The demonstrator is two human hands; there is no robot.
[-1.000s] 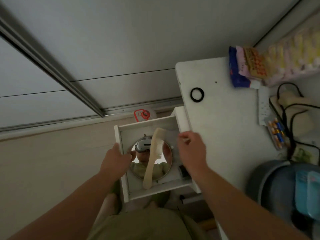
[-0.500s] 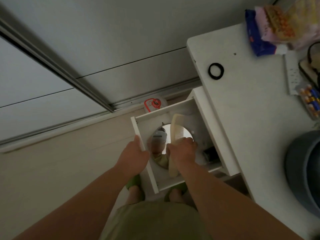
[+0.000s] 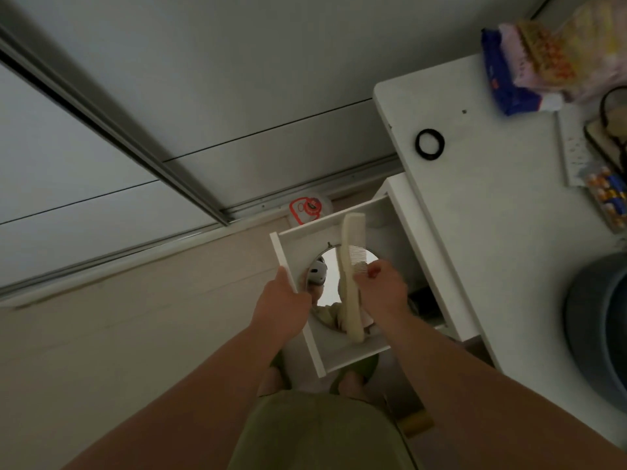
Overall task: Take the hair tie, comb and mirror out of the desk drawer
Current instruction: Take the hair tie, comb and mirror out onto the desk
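The white desk drawer (image 3: 342, 362) stands pulled out below the desk. A round mirror (image 3: 327, 286) lies flat in it. Across the mirror runs a cream comb (image 3: 351, 245), and my right hand (image 3: 381, 290) is closed on its middle, thumb over the teeth. My left hand (image 3: 280, 308) grips the drawer's left front edge. The black hair tie (image 3: 430, 144) lies on the white desk top (image 3: 492, 232), well apart from both hands.
On the desk's far right are snack packets (image 3: 543, 62), a white power strip (image 3: 573, 154), batteries (image 3: 607, 195) and black cables. A grey-blue bin (image 3: 597, 330) stands at the right edge. A small dark object (image 3: 425, 296) sits in the drawer's right side. My feet in green slippers show under the drawer.
My right hand came down from the drawer's right edge onto the comb and closed around it. My left hand stayed on the drawer edge. The view shifted.
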